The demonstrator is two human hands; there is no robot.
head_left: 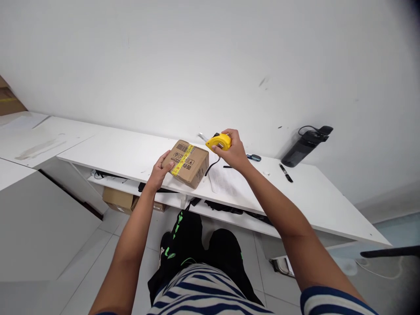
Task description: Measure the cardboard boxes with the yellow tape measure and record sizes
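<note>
A small brown cardboard box point(197, 164) with printed symbols and yellow tape across it rests on the white tabletop, slightly turned. My left hand point(159, 172) grips its left side, the thumb on the top face and the fingers along the far left edge. Just above and to the right of the box, my right hand point(235, 151) is closed around a yellow tape measure point(220, 141). A short end of its blade points left, toward the wall side. A black wrist strap point(213, 166) hangs from the tape measure beside the box.
A black bottle point(303, 146) leans near the wall on the right, with a black marker point(286, 173) beside it. A dark blue object point(253, 157) lies behind my right wrist. Below, a shelf point(170, 199) holds dark items, with a cardboard box point(117, 199) beneath at left.
</note>
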